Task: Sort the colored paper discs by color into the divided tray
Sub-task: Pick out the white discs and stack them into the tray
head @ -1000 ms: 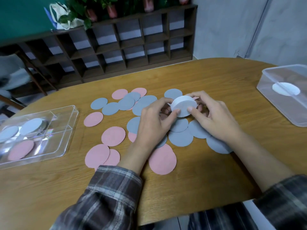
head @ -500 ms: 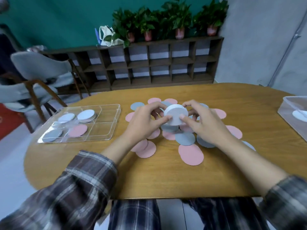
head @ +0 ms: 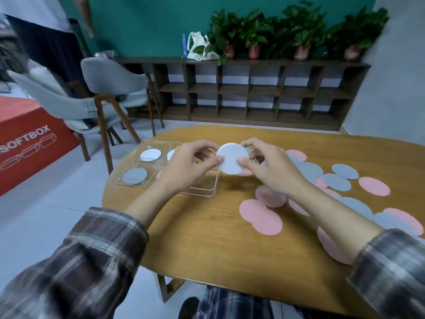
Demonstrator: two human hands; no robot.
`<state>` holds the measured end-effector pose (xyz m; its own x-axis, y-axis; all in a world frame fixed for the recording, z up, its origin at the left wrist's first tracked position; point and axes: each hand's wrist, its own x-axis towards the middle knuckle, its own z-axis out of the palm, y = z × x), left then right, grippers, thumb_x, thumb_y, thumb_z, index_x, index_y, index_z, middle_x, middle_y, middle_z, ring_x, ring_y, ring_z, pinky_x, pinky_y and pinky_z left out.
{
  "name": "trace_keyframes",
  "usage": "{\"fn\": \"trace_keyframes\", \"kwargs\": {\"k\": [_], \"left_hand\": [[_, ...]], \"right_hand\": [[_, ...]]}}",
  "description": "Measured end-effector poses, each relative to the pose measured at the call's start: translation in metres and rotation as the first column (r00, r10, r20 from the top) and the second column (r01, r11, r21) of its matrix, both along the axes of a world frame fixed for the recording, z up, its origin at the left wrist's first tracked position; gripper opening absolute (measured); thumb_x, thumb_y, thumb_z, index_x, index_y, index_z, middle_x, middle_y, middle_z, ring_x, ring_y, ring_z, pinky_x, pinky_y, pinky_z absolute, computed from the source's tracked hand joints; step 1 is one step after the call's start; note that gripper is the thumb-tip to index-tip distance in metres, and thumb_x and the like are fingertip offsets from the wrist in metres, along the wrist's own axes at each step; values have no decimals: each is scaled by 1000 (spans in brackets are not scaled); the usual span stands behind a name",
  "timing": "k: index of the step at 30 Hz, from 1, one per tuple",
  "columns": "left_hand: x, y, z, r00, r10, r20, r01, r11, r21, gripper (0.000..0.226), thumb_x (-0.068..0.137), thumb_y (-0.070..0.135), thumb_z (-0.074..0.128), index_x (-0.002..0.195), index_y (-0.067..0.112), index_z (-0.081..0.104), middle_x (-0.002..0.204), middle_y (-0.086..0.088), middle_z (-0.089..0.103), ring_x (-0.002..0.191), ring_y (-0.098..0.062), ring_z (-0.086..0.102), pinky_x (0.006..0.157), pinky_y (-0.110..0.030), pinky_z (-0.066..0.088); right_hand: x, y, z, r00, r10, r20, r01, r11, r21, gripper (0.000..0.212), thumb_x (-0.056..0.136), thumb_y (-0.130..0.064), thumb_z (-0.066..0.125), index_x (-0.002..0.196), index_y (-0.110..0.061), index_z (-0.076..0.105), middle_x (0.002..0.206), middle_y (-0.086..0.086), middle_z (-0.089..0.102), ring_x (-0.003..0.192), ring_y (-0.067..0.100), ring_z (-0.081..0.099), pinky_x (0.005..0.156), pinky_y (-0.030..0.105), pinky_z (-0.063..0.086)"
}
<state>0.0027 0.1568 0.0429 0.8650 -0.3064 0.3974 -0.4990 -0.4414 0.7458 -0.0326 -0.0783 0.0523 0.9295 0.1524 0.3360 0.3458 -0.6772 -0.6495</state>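
Observation:
Both hands hold a stack of white discs (head: 232, 161) in the air, above the right edge of the clear divided tray (head: 202, 189). My left hand (head: 188, 166) pinches the stack's left rim and my right hand (head: 269, 166) pinches its right rim. The tray lies on the wooden table (head: 207, 238), holding a white disc (head: 150, 154) in a far compartment and a blue disc (head: 134, 176) in a near one. Loose pink discs (head: 261, 216) and blue discs (head: 337, 181) are spread over the table to the right.
Grey chairs (head: 110, 74) stand left of the table, with a red box (head: 25, 143) on the floor beside them. A dark shelf unit (head: 253, 93) with potted plants runs along the far wall. A person stands at the far left (head: 43, 42).
The hands carried the white stack leftward from over the loose discs to above the tray's right edge. The view swung left and up; the clear box at right left the view.

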Motion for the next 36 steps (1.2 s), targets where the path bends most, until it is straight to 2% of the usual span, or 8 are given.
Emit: {"fn": "trace_keyframes", "kwargs": {"k": [4, 7, 11, 22, 26, 30, 33, 36], "left_hand": [[18, 39, 0, 997, 74, -13, -74, 997, -8, 16, 90, 33, 80, 104, 26, 76, 86, 4, 78, 84, -14, 73, 80, -34, 59], [30, 64, 3, 988, 153, -36, -153, 988, -11, 15, 91, 30, 80, 103, 21, 76, 85, 6, 78, 77, -4, 69, 69, -15, 51], [53, 99, 0, 963, 237, -125, -241, 970, -14, 18, 90, 33, 80, 102, 21, 76, 89, 2, 78, 82, -14, 70, 78, -29, 57], [109, 177, -17, 878, 418, -232, -421, 906, 37, 12, 90, 29, 80, 95, 18, 76, 91, -2, 76, 83, -18, 68, 67, -20, 53], [120, 192, -25, 859, 455, -235, -451, 889, 74, 14, 92, 30, 77, 97, 17, 75, 89, -1, 73, 78, -10, 65, 62, -15, 49], [129, 199, -36, 851, 472, -232, -452, 881, 137, 16, 93, 32, 76, 97, 16, 75, 89, -2, 75, 80, -13, 67, 62, -19, 52], [134, 199, -42, 854, 484, -191, -454, 872, 183, 20, 94, 38, 73, 97, 18, 77, 90, 1, 75, 86, -16, 69, 72, -31, 55], [138, 196, -44, 856, 492, -158, -452, 861, 232, 23, 96, 37, 72, 97, 15, 78, 90, 1, 75, 86, -18, 68, 66, -26, 51]], "right_hand": [[33, 39, -2, 998, 55, -28, -54, 997, 62, 26, 96, -40, 68, 120, -32, 62, 84, 0, 69, 71, 14, 61, 69, 35, 50], [61, 67, -4, 997, 65, -47, -62, 996, 70, 24, 96, -39, 68, 117, -29, 64, 84, 1, 71, 65, 2, 55, 63, 19, 42], [96, 108, -7, 993, 85, -87, -79, 994, 70, 23, 94, -38, 69, 115, -31, 64, 82, -6, 71, 67, 0, 57, 66, 27, 42], [173, 202, -21, 984, 109, -144, -102, 993, 51, 27, 92, -31, 72, 119, -26, 71, 76, -10, 66, 73, 4, 57, 61, 15, 38], [191, 222, -26, 979, 107, -171, -110, 994, -7, 32, 94, -34, 71, 123, -23, 71, 88, -5, 65, 91, 17, 58, 65, 25, 37], [204, 231, -35, 971, 110, -213, -123, 991, -53, 30, 94, -32, 70, 122, -19, 73, 89, -6, 64, 92, 16, 56, 60, 16, 34], [213, 234, -39, 961, 100, -257, -126, 988, -88, 33, 96, -32, 68, 124, -16, 73, 108, 2, 72, 98, 16, 57, 75, 23, 37], [220, 235, -42, 957, 82, -279, -124, 983, -134, 33, 97, -32, 67, 124, -14, 72, 112, 4, 71, 97, 16, 53, 77, 25, 37]]}}
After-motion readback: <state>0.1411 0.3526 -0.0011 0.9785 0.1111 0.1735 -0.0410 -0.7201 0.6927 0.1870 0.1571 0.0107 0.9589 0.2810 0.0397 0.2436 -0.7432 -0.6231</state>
